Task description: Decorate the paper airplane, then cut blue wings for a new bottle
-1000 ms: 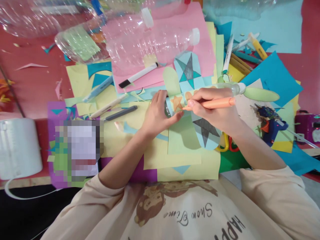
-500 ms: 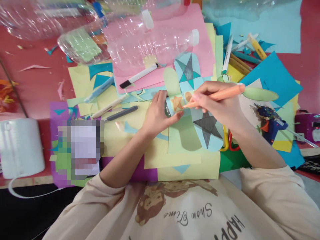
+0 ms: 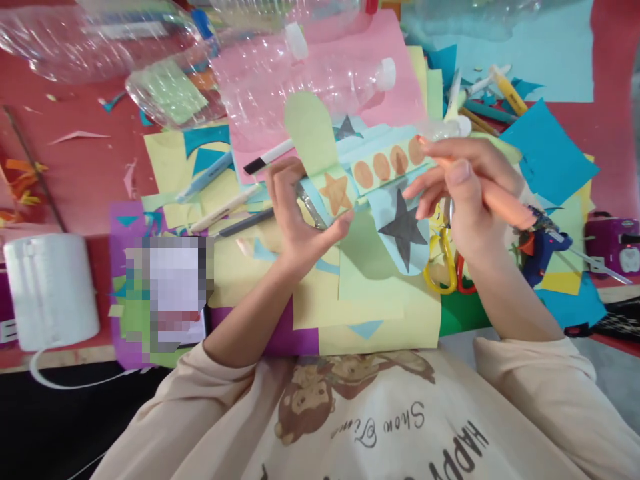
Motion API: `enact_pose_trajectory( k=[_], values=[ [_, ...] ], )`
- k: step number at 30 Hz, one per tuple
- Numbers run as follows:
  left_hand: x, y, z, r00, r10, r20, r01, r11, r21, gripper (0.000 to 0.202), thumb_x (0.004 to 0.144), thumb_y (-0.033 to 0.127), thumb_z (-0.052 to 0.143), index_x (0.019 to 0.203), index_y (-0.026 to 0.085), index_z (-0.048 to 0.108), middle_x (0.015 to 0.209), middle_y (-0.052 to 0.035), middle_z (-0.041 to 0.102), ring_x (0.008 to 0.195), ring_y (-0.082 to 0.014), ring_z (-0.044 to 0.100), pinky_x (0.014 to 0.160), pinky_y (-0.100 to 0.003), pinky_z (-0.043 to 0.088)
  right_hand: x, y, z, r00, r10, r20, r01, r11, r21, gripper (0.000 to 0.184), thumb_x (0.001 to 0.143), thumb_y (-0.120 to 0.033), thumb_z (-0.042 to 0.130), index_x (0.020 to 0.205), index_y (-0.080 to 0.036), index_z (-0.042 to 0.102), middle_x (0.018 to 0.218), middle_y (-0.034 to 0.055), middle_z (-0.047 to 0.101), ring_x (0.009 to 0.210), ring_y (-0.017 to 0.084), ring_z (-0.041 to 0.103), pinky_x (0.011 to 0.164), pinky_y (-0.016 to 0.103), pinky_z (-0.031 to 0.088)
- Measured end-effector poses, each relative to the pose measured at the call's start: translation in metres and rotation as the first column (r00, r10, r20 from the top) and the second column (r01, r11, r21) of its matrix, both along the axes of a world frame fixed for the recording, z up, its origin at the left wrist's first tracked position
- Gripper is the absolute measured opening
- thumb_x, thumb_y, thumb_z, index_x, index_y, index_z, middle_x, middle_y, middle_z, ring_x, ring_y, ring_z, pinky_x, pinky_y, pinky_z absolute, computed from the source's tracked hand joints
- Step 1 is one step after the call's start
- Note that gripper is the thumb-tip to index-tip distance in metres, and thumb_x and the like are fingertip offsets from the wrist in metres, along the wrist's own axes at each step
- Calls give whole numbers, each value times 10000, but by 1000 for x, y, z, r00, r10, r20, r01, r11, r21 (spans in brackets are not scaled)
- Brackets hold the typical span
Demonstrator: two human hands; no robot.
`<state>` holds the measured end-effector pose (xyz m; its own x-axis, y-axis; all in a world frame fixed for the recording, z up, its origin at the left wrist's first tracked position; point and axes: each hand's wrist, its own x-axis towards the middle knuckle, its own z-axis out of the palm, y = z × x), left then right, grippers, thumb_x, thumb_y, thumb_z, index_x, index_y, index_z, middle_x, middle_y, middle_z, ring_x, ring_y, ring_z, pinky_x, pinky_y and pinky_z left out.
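Observation:
My left hand (image 3: 295,220) is closed around the tail end of a paper-covered bottle plane (image 3: 370,177), lifted off the paper pile. The plane carries an orange star, a row of orange ovals, a light-blue wing with a dark star (image 3: 403,230) and a pale green fin (image 3: 310,130). My right hand (image 3: 465,193) grips an orange marker (image 3: 495,200), held slanting, its tip near the ovals at the plane's right end. Its fingers also touch the plane's front part.
Coloured paper sheets (image 3: 320,300) cover the red table. Clear plastic bottles (image 3: 310,73) lie at the back. Markers (image 3: 220,210) lie to the left, yellow scissors (image 3: 443,263) and a blue glue gun (image 3: 543,247) to the right. A white roll (image 3: 50,290) stands far left.
The plane was lying on the papers while the marker tip coloured near the orange star. Now both hands have lifted and turned it, showing the ovals, and the marker has swung away.

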<state>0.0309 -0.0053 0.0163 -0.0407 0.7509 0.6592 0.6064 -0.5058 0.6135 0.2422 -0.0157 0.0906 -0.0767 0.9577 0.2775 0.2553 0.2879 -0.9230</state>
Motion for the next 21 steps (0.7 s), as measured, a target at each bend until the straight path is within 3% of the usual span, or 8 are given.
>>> enact_pose_trajectory(
  k=[3, 6, 9, 11, 14, 17, 21],
  values=[
    [0, -2, 6, 997, 73, 4, -73, 995, 74, 567, 796, 752, 471, 1083, 266, 428, 1068, -72, 477, 1084, -249, 519, 919, -495, 479, 1, -8, -23, 998, 66, 11, -66, 985, 156, 230, 940, -413, 527, 1131, -350, 639, 848, -39, 739, 633, 132, 686, 580, 296, 590],
    [0, -6, 12, 988, 134, -82, -128, 989, 73, 556, 830, 754, 398, 1119, 279, 382, 1149, -77, 469, 1151, -248, 493, 975, -528, 443, -1, -11, -43, 991, 93, 92, -118, 936, 332, 382, 903, -349, 576, 1284, -340, 546, 1051, 3, 722, 845, 175, 721, 636, 320, 624],
    [-1, -7, 11, 985, 130, -111, -119, 988, 95, 570, 839, 735, 413, 1162, 270, 348, 1218, -100, 439, 1204, -253, 458, 1010, -554, 400, -4, -14, -50, 989, 108, 99, -130, 961, 245, 508, 883, -345, 601, 1361, -397, 438, 1150, 20, 665, 893, 186, 719, 655, 329, 626],
    [-1, -5, 6, 995, 56, -89, -45, 993, 113, 601, 826, 731, 452, 1195, 267, 356, 1219, -102, 445, 1200, -245, 467, 1015, -549, 402, -6, -14, -50, 991, 126, 55, -133, 977, 166, 559, 863, -343, 628, 1371, -416, 406, 1170, 21, 628, 961, 195, 706, 764, 363, 629],
    [-1, -1, -3, 981, -194, -8, 193, 975, 106, 719, 757, 813, 442, 1253, 293, 400, 1213, -89, 493, 1168, -257, 522, 971, -518, 461, -6, -11, -50, 992, 126, -27, -122, 987, 109, 575, 835, -387, 653, 1352, -416, 403, 1165, 18, 600, 1031, 208, 672, 875, 412, 606],
    [0, -3, -6, 935, -349, 61, 348, 937, 30, 591, 825, 736, 399, 1256, 335, 457, 1229, -74, 535, 1152, -269, 552, 940, -482, 485, -3, -5, -53, 991, 87, -106, -82, 996, 44, 555, 830, -457, 648, 1326, -427, 401, 1156, 14, 580, 1034, 210, 657, 890, 414, 593],
    [2, -8, 0, 887, -461, -18, 461, 884, 79, 499, 878, 616, 393, 1205, 266, 535, 1139, -89, 610, 1003, -253, 610, 845, -437, 527, 0, 1, -55, 987, 112, -116, -106, 993, 53, 600, 799, -550, 649, 1329, -445, 389, 1296, 17, 490, 1211, 237, 559, 991, 437, 533]
  ],
)
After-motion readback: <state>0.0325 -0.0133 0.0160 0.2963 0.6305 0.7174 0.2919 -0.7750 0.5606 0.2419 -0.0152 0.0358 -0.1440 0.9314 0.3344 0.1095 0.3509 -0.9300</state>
